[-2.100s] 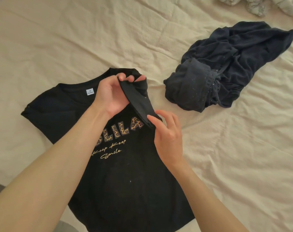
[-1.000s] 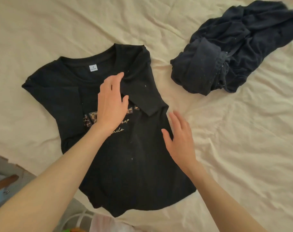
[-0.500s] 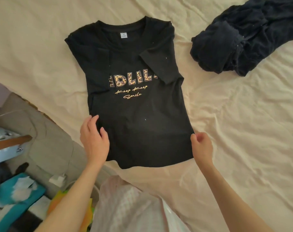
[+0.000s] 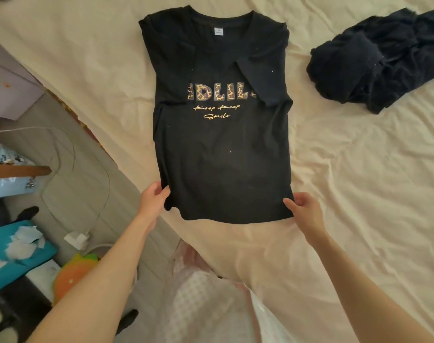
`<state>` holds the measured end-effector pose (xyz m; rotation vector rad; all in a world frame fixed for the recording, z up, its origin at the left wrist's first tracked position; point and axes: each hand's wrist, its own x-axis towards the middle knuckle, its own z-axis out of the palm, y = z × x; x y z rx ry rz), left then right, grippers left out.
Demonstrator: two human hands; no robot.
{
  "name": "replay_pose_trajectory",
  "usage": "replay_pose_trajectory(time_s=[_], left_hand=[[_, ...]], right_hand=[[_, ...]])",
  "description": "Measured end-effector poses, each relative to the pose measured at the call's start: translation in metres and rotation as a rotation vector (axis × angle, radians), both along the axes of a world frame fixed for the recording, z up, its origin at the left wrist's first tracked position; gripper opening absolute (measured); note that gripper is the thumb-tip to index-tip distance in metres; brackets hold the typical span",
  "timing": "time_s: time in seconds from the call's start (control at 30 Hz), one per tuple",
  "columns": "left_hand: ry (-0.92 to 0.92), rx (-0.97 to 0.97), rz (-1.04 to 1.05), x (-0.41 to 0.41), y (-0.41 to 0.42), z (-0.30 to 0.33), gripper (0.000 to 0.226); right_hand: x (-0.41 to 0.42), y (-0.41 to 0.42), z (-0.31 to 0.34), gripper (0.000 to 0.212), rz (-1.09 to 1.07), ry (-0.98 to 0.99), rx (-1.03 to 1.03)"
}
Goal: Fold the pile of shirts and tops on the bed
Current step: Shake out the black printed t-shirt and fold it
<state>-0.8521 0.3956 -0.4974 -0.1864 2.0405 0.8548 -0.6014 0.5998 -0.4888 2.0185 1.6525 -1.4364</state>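
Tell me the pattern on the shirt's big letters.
Leopard print, gold and black, on the shirt's big letters; head view.

The black matt cotton-like T-shirt carries glossy gold lettering. The cream cloth bed sheet looks soft and creased. The crumpled dark navy cloth garment looks matt.

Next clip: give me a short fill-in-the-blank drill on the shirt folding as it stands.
1. Both hands, left hand and right hand, grip the black T-shirt at its ____ corners.
2. Both sleeves are folded ____ over the shirt's front.
3. The crumpled dark navy garment lies to the T-shirt's ____.
4. The gold script under the leopard letters reads "Keep Keep ____".

Missing words: bottom; inward; right; Smile
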Motion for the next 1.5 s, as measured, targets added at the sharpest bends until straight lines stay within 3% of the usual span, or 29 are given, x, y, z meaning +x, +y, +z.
replay_pose_trajectory(time_s=[0.17, 0.27, 0.37, 0.5, 0.67, 0.77, 0.87, 0.97, 1.07, 1.2, 1.43, 1.5], left_hand=[[0.186, -0.024, 0.11, 0.001, -0.023, 0.001, 0.026], [0.264, 0.005, 0.184, -0.001, -0.039, 0.014, 0.02], [0.281, 0.038, 0.154, 0.002, -0.05, 0.026, 0.018], [-0.025, 0.035, 0.183, 0.008, -0.055, 0.034, 0.024], [-0.413, -0.024, 0.39, 0.029, -0.065, 0.055, 0.025], [-0.522, -0.017, 0.538, 0.036, -0.07, 0.073, 0.006], [-0.561, -0.03, 0.456, 0.03, -0.065, 0.091, 0.008], [-0.55, 0.05, 0.403, 0.01, -0.048, 0.106, 0.011], [-0.51, 0.187, 0.602, -0.016, -0.016, 0.122, 0.015], [-0.405, 0.349, 0.807, -0.061, 0.045, 0.128, 0.017], [-0.325, 0.589, 0.689, -0.151, 0.15, 0.11, 0.02], [-0.268, 0.607, 0.645, -0.169, 0.159, 0.098, 0.022]], right_hand=[[0.012, 0.001, 0.009, 0.014, -0.309, 0.095, -0.066], [0.019, -0.001, 0.021, 0.017, -0.522, 0.237, -0.157], [0.024, -0.004, 0.03, 0.017, -0.591, 0.278, -0.182], [0.032, 0.0, 0.034, 0.011, -0.644, 0.259, -0.191], [0.06, -0.005, 0.044, 0.014, -0.772, 0.192, -0.313], [0.071, -0.015, 0.057, 0.019, -0.838, 0.215, -0.434], [0.062, -0.013, 0.074, 0.011, -0.736, 0.217, -0.415], [0.045, 0.005, 0.084, 0.008, -0.77, 0.311, -0.385], [0.017, 0.035, 0.092, 0.009, -0.925, 0.492, -0.424], [-0.05, 0.087, 0.103, 0.015, -0.969, 0.698, -0.43], [-0.17, 0.18, 0.094, 0.022, -0.969, 0.915, -0.369], [-0.18, 0.189, 0.087, 0.033, -0.927, 0.962, -0.369]])
